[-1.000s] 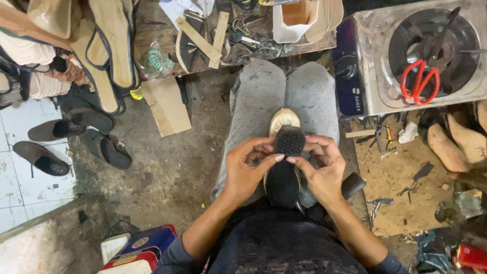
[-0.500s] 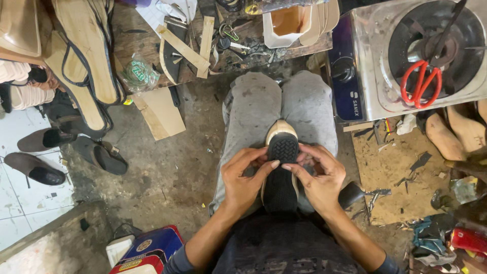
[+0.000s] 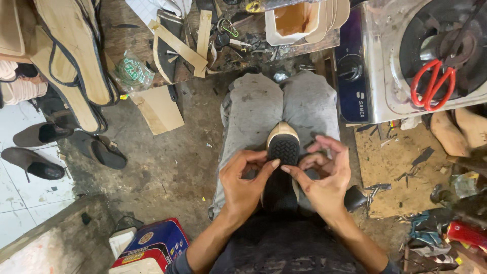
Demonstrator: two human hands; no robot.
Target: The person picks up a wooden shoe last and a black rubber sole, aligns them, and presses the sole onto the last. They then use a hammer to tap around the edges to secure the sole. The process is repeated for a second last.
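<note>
A shoe [image 3: 282, 152] lies sole-up on my lap, between my grey-trousered knees. Its black textured sole faces me and a cream toe edge shows at the far end. My left hand [image 3: 244, 183] grips the shoe's left side, thumb and forefinger pressing at the sole's edge. On the other side my right hand [image 3: 324, 175] holds the shoe, its forefinger touching the sole next to my left fingers and the other fingers curled. The rear of the shoe is hidden under my hands.
A stove [image 3: 426, 56] with red scissors [image 3: 431, 83] on it stands at the right. Tan insoles [image 3: 71, 66], wood strips [image 3: 180, 48] and a beige tub [image 3: 291, 20] lie ahead. Dark shoes [image 3: 43, 134] sit left. A red-blue tin [image 3: 152, 246] is near my left elbow. Scraps litter the right floor.
My hands have shifted slightly down the shoe and my fingertips have come together on the sole's middle. The view has moved a little; the shoe stays on my lap.
</note>
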